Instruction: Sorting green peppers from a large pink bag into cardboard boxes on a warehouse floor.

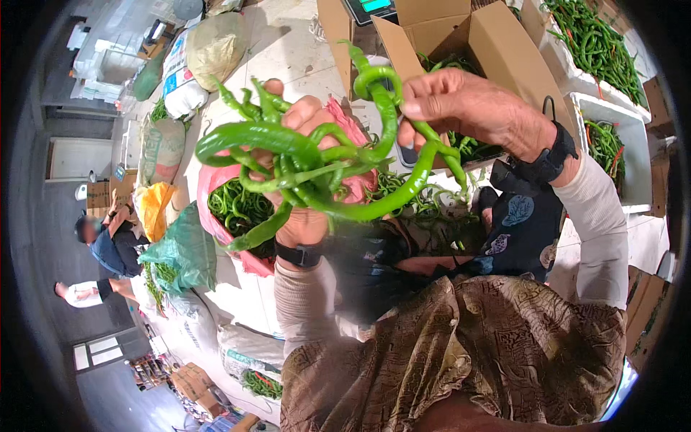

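My left hand (302, 116) is closed around a tangled bunch of long green chili peppers (259, 143), raised close to the camera; much of the palm is hidden behind them. With thumb and fingers, my right hand (459, 108) pinches a curled green pepper (386, 108) at the bunch's right side. Below the left hand, a pink sack (208, 183) holds many more green peppers (240, 208). Beyond the right hand stands an open cardboard box (513, 59) with green peppers inside. Loose peppers and stems (432, 200) lie on the floor between my legs.
White foam boxes (615, 146) of peppers stand at the right. A scale with a lit display (376, 5) is by the cardboard box. Along the left are a green sack (183, 248), a yellow bag (156, 208) and other full sacks (216, 51). Two people (116, 243) are farther left.
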`<state>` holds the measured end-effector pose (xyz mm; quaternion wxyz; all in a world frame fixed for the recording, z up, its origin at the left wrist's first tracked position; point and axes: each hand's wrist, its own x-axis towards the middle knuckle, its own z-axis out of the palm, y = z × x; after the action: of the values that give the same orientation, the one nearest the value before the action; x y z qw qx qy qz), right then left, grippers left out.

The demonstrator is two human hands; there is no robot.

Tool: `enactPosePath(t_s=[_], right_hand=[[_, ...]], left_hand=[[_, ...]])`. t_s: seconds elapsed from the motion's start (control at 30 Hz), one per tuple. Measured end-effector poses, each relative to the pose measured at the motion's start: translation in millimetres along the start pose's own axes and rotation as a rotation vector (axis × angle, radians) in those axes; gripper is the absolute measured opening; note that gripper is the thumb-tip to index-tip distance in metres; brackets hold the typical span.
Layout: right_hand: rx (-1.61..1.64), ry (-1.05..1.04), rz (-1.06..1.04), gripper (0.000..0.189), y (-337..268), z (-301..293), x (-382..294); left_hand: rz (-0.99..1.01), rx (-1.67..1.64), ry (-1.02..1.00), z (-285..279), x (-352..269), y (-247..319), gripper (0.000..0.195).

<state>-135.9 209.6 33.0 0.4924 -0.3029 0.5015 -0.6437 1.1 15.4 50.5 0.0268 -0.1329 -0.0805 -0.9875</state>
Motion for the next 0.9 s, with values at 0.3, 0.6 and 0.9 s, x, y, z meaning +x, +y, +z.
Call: enactPosePath(t_s=[0.3,0.6,0.9], right_hand=[[-0.041,0.025,-0.098,0.024,9.2,-0.2,18.5],[0.121,-0.085,0.048,0.024,14.4,-8.0,37.0],[-0.947,0.141,-0.061,0.012,51.9,-43.2,57.0]], left_hand=[[-0.11,-0.123,-0.144,-38.8,5.7,-2.0,0.058],[-0.177,-0.089,-0.107,-19.6,-5.7,-3.1,0.052],[-0.117,0.071,-0.036,2.7,-4.4,-16.6,0.046]])
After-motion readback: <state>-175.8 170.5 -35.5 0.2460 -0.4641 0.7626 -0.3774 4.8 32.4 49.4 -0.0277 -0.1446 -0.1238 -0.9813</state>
